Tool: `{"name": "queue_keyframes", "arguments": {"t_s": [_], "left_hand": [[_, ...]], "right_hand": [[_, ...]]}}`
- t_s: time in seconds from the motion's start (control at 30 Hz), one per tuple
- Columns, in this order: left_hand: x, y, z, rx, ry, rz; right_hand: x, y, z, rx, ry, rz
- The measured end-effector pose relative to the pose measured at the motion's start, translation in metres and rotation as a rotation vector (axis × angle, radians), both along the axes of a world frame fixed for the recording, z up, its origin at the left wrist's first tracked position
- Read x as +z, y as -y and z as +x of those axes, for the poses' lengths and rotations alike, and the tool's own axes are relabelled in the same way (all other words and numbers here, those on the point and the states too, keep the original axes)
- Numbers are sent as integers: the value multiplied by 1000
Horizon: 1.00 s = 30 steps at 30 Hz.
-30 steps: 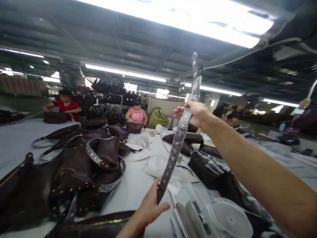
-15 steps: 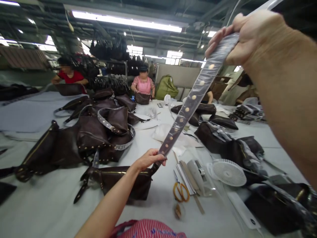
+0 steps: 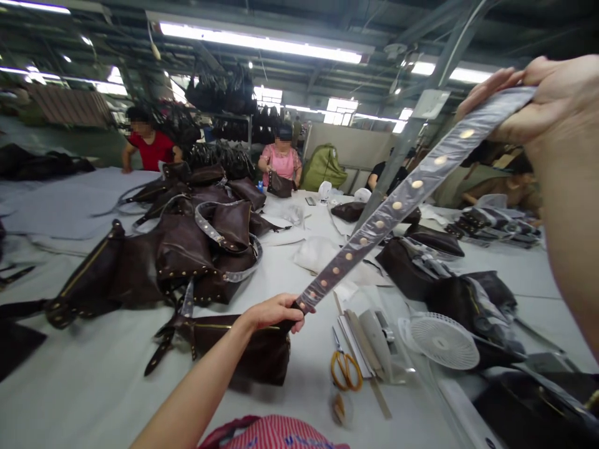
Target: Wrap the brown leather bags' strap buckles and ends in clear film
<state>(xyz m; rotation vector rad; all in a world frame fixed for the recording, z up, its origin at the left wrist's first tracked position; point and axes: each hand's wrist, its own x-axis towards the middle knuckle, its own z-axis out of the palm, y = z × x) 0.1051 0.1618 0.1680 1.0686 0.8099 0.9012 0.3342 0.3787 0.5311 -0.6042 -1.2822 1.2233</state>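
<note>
White table (image 3: 112, 380) bears bags (image 3: 182, 249), scissors (image 3: 346, 371) and fan (image 3: 442, 340) below the strap (image 3: 380, 224).

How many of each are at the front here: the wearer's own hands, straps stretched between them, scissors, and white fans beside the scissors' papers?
Own hands: 2 (left hand, right hand)
Plastic-wrapped studded strap between them: 1
Orange-handled scissors: 1
White fan: 1
Total: 5

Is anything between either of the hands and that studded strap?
Only clear wrap on the studded strap, where the right hand holds it. At the left hand, gripping the lower end, I can't tell whether wrap lies underneath. Nothing else visible intervenes.
</note>
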Motion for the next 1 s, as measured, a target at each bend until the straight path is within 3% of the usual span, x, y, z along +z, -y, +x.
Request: {"name": "queue_keyframes", "arguments": {"t_s": [0.1,0.23,0.37,0.47,0.57,0.67,0.8,0.9,1.0], "left_hand": [[-3,14,2,64,86,23],[-1,51,7,289,162,23],[3,90,12,446,178,-36],[-1,100,12,575,208,-79],[-5,81,9,694,161,-97],[-8,40,7,805,81,-98],[-22,-19,9,703,64,-106],[-34,-49,16,670,22,-102],[-40,-68,21,666,-58,-76]], "right_hand": [[-7,-5,3,27,-73,-350],[-32,-34,-6,-14,-127,-519],[-81,-69,-47,32,-125,-631],[-134,-84,-96,124,-98,-688],[-203,-76,-146,271,-6,-767],[-283,-47,-180,459,129,-886],[-374,3,-186,600,276,-1028],[-412,30,-166,624,378,-1124],[-424,42,-137,764,455,-1115]]}}
